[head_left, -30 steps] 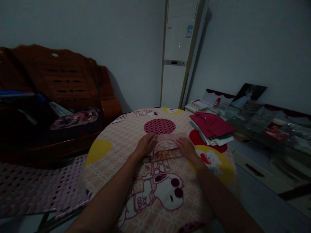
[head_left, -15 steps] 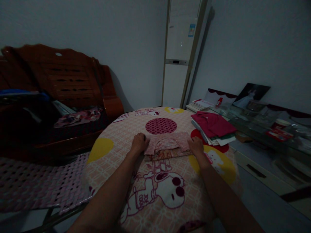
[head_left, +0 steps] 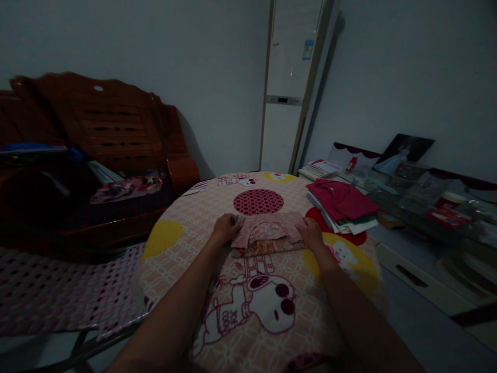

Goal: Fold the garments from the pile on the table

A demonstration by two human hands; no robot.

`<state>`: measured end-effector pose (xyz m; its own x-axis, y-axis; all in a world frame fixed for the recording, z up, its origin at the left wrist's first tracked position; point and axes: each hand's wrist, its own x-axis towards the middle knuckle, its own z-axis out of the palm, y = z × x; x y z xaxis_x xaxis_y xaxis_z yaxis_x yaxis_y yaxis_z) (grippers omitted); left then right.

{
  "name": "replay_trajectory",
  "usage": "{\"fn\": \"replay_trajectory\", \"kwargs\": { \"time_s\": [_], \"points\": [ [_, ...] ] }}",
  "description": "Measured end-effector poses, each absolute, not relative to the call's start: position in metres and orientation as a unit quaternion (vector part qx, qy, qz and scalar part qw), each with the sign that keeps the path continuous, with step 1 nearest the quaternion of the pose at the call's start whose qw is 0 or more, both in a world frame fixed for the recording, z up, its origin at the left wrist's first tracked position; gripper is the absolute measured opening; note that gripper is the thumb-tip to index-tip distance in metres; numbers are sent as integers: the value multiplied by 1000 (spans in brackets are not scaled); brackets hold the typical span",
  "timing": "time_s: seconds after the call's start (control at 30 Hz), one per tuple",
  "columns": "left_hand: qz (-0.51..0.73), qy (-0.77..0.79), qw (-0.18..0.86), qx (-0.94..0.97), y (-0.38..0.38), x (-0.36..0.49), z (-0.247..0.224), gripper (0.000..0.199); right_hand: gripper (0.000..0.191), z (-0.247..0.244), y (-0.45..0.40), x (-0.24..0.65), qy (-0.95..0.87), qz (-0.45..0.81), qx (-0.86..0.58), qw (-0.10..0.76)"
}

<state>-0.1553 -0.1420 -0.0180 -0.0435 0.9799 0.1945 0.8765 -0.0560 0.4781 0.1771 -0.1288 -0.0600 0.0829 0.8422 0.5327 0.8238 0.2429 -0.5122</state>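
Both our hands grip a pink garment at mid-table

We have the folded pink garment (head_left: 287, 221) lying flat across the middle of the round table (head_left: 194, 217), its curved neckline turned toward us. A patterned, brownish layer (head_left: 272, 247) shows below that neckline. Our left hand (head_left: 224, 229) is at the garment's left end, thumb and forefinger pinching the edge of the fabric. Our right hand (head_left: 311, 233) is at the opposite end, its fingertips pinching the cloth there; in this dim light we cannot tell how the remaining fingers of either hand are set.

On the table's far right side we see a stack of folded clothes (head_left: 341, 199), magenta on top with grey, green and white layers beneath. On the table's near side, a cartoon dog print (head_left: 267, 313) faces us between our forearms. Left of the table stand a wooden bench (head_left: 116, 122) and, nearer us, a woven seat (head_left: 77, 290). Beyond the table rises a tall white unit (head_left: 281, 134), and to its right runs a glass-topped cabinet (head_left: 402, 274).
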Motion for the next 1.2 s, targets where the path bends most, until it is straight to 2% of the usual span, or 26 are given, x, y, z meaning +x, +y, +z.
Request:
{"fn": "replay_trajectory", "kwargs": {
  "time_s": [0.2, 0.27, 0.33, 0.4, 0.47, 0.6, 0.77, 0.9, 1.0, 1.07, 1.13, 1.2],
  "points": [
    [324, 667, 178, 647, -149, -150, -17, 16, 24, -41, -144, 167, -656, 106, -587, 462],
    [341, 667, 229, 622, -148, -152, -20, 25, 26, -37, -146, 165, -637, 124, -587, 484],
    [351, 658, 258, 614, -147, -154, -23, 42, 25, -35, -146, 165, -616, 135, -594, 499],
    [361, 638, 256, 630, -146, -156, -25, 58, 25, -34, -145, 166, -601, 147, -598, 510],
    [370, 611, 240, 658, -145, -157, -24, 64, 26, -33, -145, 168, -588, 167, -599, 518],
    [358, 601, 183, 691, -139, -150, -8, 52, 26, -25, -145, 174, -553, 194, -599, 545],
    [295, 634, 63, 712, -117, -109, 43, 24, 27, -5, -145, 188, -496, 147, -582, 627],
    [374, 584, 22, 720, -78, -45, 98, 19, 27, 21, -137, 214, -418, 49, -585, 693],
    [436, 495, 33, 751, -37, 15, 139, 26, 26, 42, -124, 242, -338, -26, -596, 728],
    [437, 382, 60, 812, -14, 54, 155, 41, 29, 49, -116, 261, -296, -56, -611, 732],
    [425, 301, 77, 850, -1, 87, 157, 55, 31, 44, -111, 275, -272, -65, -628, 726],
    [414, 292, 92, 857, -2, 110, 142, 59, 33, 29, -112, 283, -262, -40, -642, 720]
  ]
}}
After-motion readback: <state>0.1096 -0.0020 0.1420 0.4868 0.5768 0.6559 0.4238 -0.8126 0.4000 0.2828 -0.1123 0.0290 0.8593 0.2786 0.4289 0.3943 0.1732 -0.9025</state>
